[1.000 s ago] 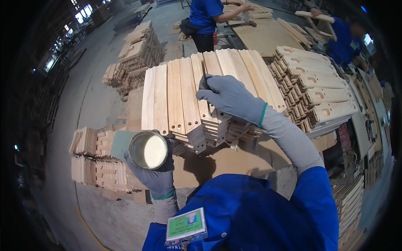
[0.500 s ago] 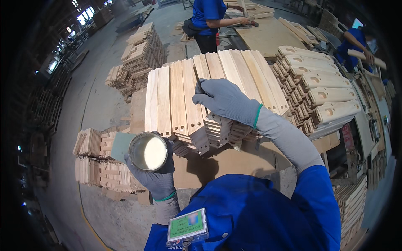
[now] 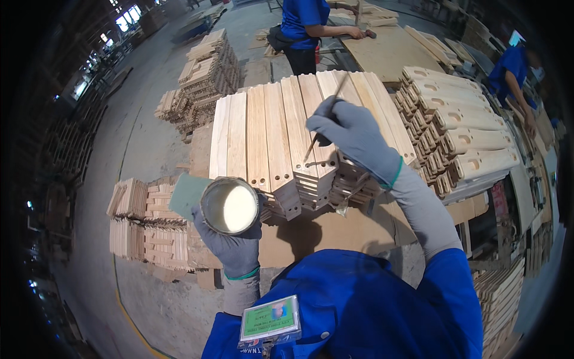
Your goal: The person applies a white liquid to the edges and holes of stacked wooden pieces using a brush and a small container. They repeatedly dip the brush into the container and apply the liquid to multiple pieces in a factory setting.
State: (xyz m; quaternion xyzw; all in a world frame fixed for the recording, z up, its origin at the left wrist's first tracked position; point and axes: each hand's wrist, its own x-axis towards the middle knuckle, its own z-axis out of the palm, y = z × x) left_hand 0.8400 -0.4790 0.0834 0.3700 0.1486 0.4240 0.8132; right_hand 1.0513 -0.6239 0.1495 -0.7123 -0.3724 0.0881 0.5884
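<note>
My left hand (image 3: 230, 251), in a grey knitted glove with a green cuff, is closed round a round can (image 3: 204, 212) of cream-coloured liquid (image 3: 238, 208). A flat grey-green sheet (image 3: 186, 194) sticks out beside the can; whether the fingers grip it is hidden. My gloved right hand (image 3: 353, 134) is closed on a thin stick (image 3: 313, 145), held slanting. Its lower end is at the drilled holes near the close ends of the pale wooden slats (image 3: 257, 131). These slats lie side by side in a stack in front of me.
Shaped wooden pieces with oval cutouts (image 3: 469, 113) are piled at the right. More wood stacks stand at the far left (image 3: 209, 72) and near left (image 3: 128, 233). Ahead, a person in blue (image 3: 302, 27) works at a wooden table (image 3: 394, 54); another person (image 3: 508, 72) is at the far right.
My right hand has moved right and tilted the stick, bringing its lower end to the slats' holes. My left hand has moved the can slightly right and up.
</note>
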